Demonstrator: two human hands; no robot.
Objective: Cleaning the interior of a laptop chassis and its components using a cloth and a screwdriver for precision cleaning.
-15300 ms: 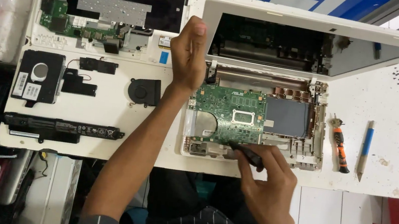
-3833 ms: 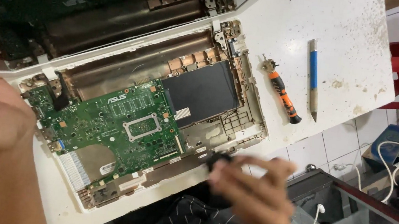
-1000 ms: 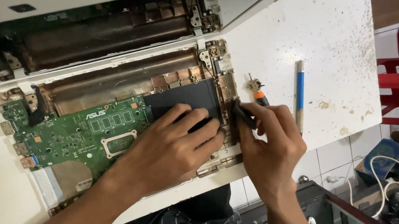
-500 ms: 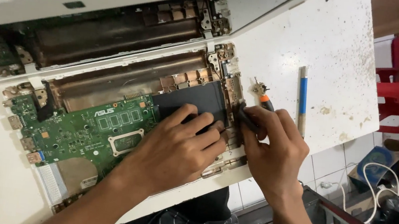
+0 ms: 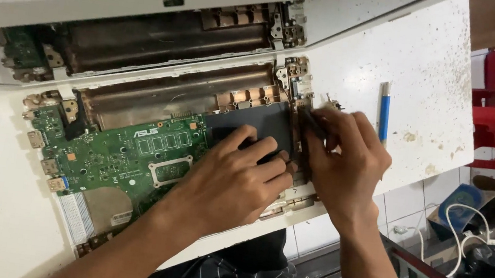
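Right hand (image 5: 344,162), center-right of frame, is pinched shut on a thin dark tool (image 5: 312,123); tool's long axis runs diagonally, tip toward upper left, meeting the right edge of the dark panel (image 5: 258,125) beside the hinge bracket (image 5: 295,76). Left hand (image 5: 234,178) lies flat at center, fingers spread & slightly curled, pressing on the panel's lower part; not gripping anything. Panel sits in the white laptop base (image 5: 289,209), just right of the green motherboard (image 5: 115,158). The base runs tilted, its long axis from lower left to upper right. Base's lower-right corner is close to the table edge (image 5: 442,173). Open room: bare speckled tabletop at upper right, w/ only a blue pen (image 5: 383,111) lying near-vertical, just beside the right hand.
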